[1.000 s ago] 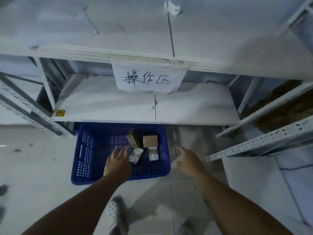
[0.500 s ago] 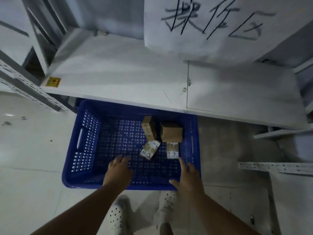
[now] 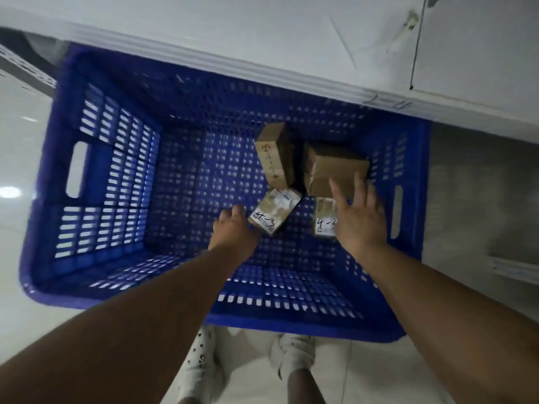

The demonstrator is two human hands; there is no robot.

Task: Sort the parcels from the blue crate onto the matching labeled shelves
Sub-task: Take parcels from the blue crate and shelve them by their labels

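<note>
White shoes (image 3: 294,357) stand on the floor (image 3: 379,380) at the near wall of the blue crate (image 3: 96,176). Inside, the left hand (image 3: 233,231), fingers curled, its grip impossible to tell, sits just beside a parcel marked 4-3 (image 3: 274,212). The right hand (image 3: 360,221), grip released, fingers spread, hovers over a second small parcel (image 3: 323,218). A narrow brown box (image 3: 275,156) and a wider brown box (image 3: 335,170) lie beyond, below a white shelf (image 3: 262,30).

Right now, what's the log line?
phase: hands inside blue plastic crate | left hand: beside small white-labelled parcel marked 4-3, grip unclear | right hand: open over small labelled parcel
</note>
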